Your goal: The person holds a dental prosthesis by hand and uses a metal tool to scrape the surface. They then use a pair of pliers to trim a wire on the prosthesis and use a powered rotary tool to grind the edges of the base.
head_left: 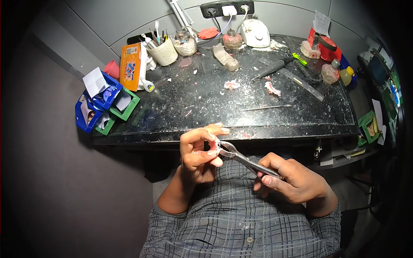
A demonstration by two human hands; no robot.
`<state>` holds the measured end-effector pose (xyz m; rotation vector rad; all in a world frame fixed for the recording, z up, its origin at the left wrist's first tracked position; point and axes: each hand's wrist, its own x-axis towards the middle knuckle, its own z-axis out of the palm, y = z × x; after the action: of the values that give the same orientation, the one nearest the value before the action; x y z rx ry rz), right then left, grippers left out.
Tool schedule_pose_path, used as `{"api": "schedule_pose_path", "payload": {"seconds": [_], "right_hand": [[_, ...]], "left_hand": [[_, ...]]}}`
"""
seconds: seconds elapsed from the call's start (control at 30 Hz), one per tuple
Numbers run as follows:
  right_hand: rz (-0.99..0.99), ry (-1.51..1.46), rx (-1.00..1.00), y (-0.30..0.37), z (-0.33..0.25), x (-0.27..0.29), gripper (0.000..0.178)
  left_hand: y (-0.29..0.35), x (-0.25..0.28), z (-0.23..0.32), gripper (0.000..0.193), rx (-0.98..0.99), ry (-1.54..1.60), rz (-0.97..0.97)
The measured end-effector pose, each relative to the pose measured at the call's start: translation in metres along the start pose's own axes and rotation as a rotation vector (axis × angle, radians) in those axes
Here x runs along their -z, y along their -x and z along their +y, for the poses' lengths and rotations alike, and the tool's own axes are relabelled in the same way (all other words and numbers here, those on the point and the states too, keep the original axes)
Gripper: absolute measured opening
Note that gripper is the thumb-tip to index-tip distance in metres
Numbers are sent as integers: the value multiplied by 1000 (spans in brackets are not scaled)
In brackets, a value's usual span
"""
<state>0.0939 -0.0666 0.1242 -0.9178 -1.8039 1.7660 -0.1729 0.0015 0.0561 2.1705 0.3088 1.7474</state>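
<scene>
At the person's chest, we see the left hand (198,150), its grip pinched closed on a small pink-and-white piece (214,145) between thumb and fingers, just short of the worktop's near edge. The right hand (294,179) has its grip wrapped around the handles of metal pliers (246,161); their curved jaws bow apart and reach the piece at the left fingertips, though we cannot tell whether the tips bite it. Below both hands we see a checked shirt (241,215). Beyond them, on the black, debris-flecked worktop (172,112), a slim metal instrument (266,107) lies nearest, with two pink-and-white scraps behind it, one left (231,85) and one right (272,89). Farther right we find a dark pen-shaped tool (275,67), a clear ruler-like strip (305,87) and a green-handled brush (299,59); a pale oblong block (225,57) lies left of them. At the worktop's left side, a textured white cup (164,53) bristles with brushes and tools beside an orange box (130,69), and blue bins (87,115) and green bins (127,107) cluster at the corner. Along the wall, we note a black power strip (228,8) above a white rounded device (255,34).
</scene>
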Motion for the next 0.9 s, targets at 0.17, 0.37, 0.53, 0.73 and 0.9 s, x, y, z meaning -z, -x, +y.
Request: {"api": "schedule_pose_path", "payload": {"seconds": [0.17, 0.37, 0.53, 0.73, 0.9], "right_hand": [[-1, 75, -17, 0, -5, 2, 21], [-3, 195, 0, 0, -5, 6, 23], [12, 238, -14, 0, -7, 6, 23], [-1, 112, -86, 1, -10, 6, 23], [15, 96, -55, 0, -7, 4, 24]], "left_hand": [[-4, 3, 3, 27, 36, 24, -35], [-6, 8, 3, 32, 59, 119, -90], [-6, 8, 3, 30, 64, 129, -83], [-2, 3, 4, 27, 118, 152, -17], [-5, 5, 8, 25, 143, 140, -40]]}}
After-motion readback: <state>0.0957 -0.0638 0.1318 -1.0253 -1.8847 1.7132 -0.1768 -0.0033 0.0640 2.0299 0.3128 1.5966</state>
